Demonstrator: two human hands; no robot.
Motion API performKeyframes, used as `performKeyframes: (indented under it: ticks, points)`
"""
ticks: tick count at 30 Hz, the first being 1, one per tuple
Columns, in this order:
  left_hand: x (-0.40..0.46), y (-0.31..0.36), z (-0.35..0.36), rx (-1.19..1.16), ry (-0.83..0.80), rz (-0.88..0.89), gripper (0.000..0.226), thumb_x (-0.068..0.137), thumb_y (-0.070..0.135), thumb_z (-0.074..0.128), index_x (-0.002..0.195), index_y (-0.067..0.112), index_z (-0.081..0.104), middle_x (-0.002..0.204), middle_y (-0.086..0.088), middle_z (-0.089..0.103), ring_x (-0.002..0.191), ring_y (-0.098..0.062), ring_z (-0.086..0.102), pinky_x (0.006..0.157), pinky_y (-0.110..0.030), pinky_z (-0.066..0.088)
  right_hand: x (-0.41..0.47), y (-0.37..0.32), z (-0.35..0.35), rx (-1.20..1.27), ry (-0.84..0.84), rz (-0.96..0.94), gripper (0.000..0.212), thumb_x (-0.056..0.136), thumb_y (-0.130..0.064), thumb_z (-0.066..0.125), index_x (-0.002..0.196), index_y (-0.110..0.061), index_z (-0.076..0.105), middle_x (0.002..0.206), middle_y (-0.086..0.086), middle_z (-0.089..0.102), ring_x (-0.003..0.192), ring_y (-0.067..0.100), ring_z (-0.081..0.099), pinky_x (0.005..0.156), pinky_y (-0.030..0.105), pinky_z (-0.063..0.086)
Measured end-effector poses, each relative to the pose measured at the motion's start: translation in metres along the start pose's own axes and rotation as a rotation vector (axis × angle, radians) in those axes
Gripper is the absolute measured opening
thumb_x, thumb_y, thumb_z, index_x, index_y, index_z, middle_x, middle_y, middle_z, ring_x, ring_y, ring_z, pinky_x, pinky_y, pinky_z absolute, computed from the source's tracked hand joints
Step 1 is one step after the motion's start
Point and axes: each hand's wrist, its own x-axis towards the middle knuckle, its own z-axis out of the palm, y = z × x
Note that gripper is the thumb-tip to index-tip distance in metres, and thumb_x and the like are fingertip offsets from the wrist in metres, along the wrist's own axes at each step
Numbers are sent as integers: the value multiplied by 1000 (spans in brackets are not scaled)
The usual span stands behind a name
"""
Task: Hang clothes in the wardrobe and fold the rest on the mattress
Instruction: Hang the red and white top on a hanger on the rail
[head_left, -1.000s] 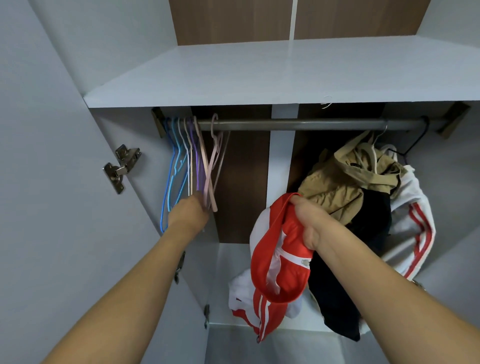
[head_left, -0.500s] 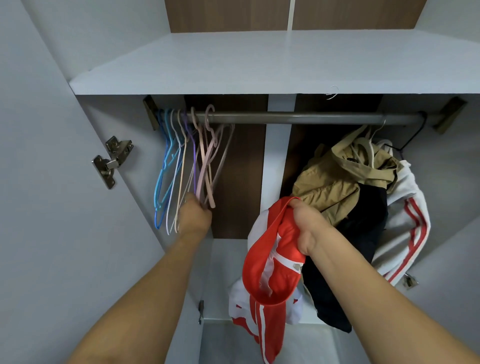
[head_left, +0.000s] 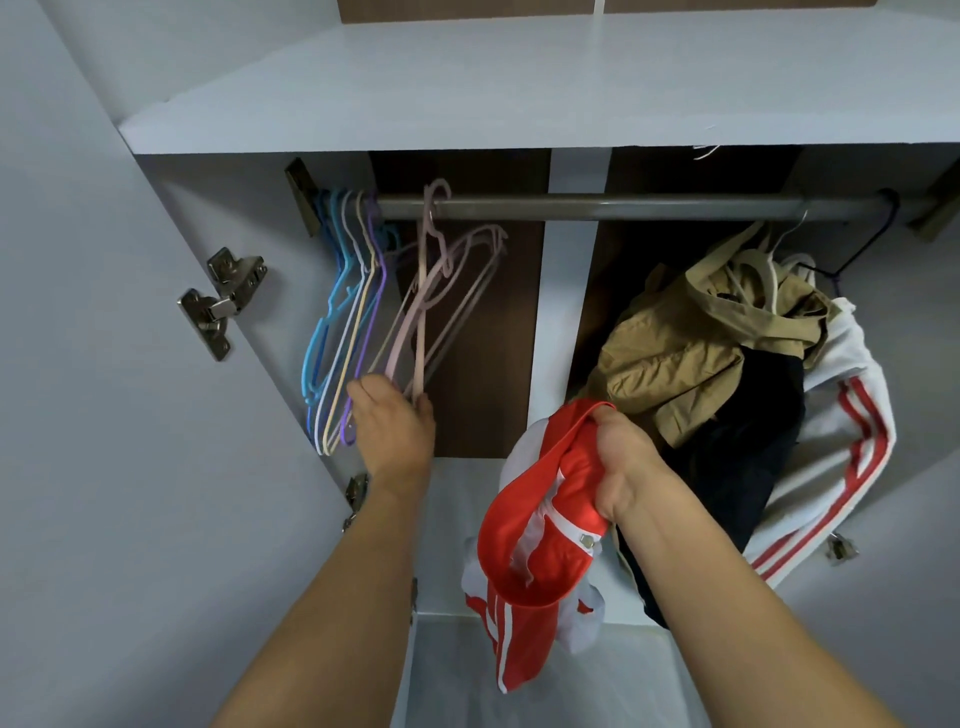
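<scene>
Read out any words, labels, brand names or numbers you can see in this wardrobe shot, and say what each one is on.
None can be read: the red and white garment held by the right hand shows only stripes, and the hangers at the left hand, the hanging clothes and the door hinge carry no visible text.

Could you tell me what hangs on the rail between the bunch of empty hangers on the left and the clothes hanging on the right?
Nothing: in the head view the rail is bare between the empty hangers and the hung clothes.
</scene>
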Motion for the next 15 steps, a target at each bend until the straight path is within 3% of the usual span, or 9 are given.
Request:
performKeyframes:
  ticks: [3,7,10,13,15]
  points:
    - [1,-5,1,-34,5,5,38,80,12,73,103,-1,46,108,-21,51,93,-37,56,69,-32,36,-1,-1,1,17,4,-1,49,99,-47,49,113,-5,69,106,16,71,97,34,67,95,45,52]
    - [0,-6,1,-29,-41,34,47,82,18,70,116,8,39,106,-19,60,91,-35,62,68,-40,51,-1,-2,6,17,8,-7,46,100,-44,48,110,-5,70,103,16,72,95,33,69,95,45,52]
    - [1,-1,-1,2,-75,44,45,84,21,67,116,11,38,98,-16,63,79,-32,66,62,-40,58,-1,-1,7,14,2,-3,47,100,-45,47,111,-5,70,103,15,72,95,33,69,98,46,51]
    - [4,-1,-4,10,-70,13,42,83,23,68,112,10,41,91,-12,63,67,-24,59,47,-23,40,-1,0,8,5,-7,0,47,100,-45,47,113,-6,69,105,15,72,96,33,69,98,47,51]
    - [6,1,-9,-19,-53,16,43,82,25,68,113,11,42,84,-5,58,66,-24,59,47,-20,37,-2,1,8,-5,-9,7,47,100,-45,46,114,-6,69,106,15,72,98,33,68,99,46,51]
